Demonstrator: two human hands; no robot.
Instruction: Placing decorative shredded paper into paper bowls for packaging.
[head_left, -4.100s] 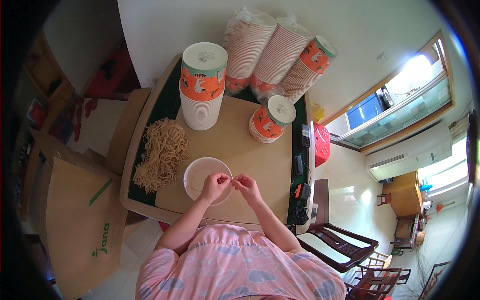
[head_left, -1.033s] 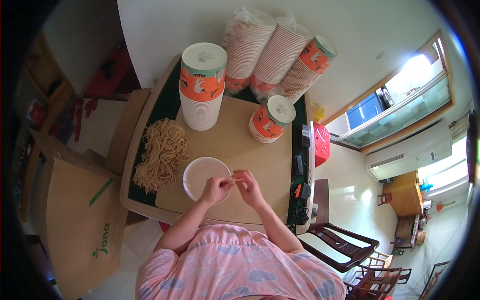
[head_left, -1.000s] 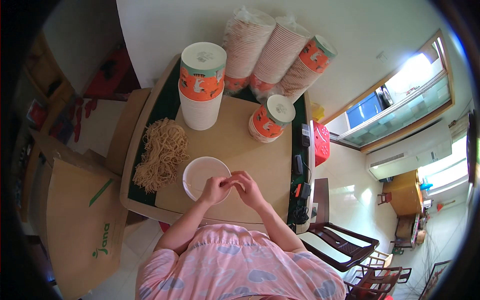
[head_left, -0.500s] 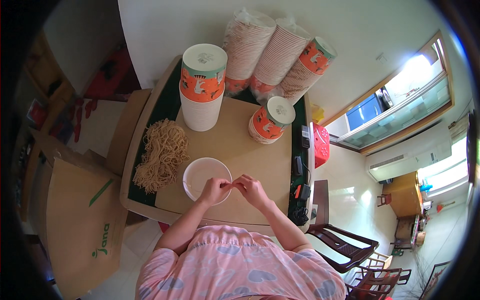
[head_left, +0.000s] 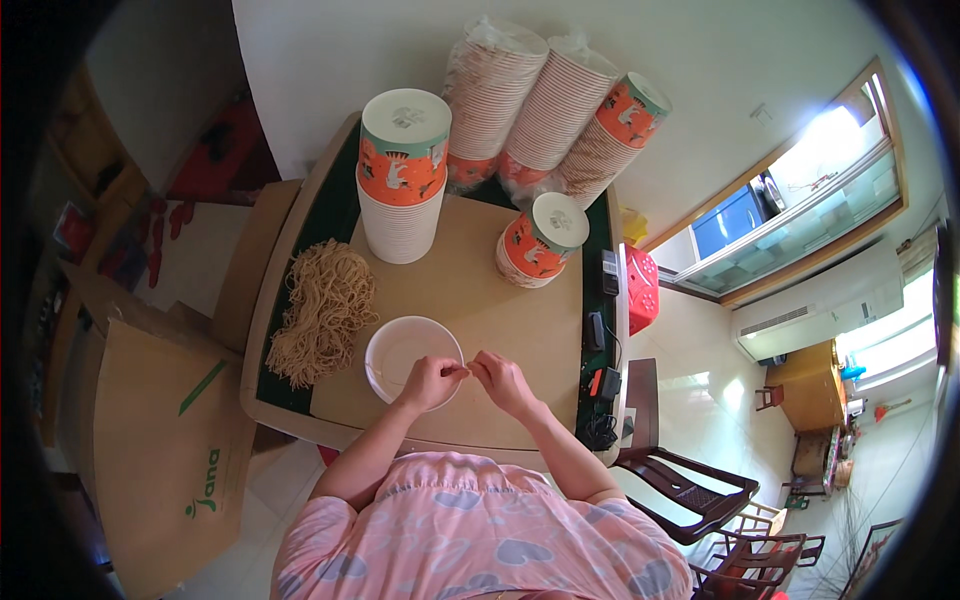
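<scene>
Left hand over the right side of the white bowl, right hand just right of the rim. Fingers on both pinched closed, tips close together; can't tell what's between them. Bowl sits upright on brown board on table. Tan string bundle just left. Beyond: short cup stack right, tall cup stack left, plastic-wrapped stacks at back.
</scene>
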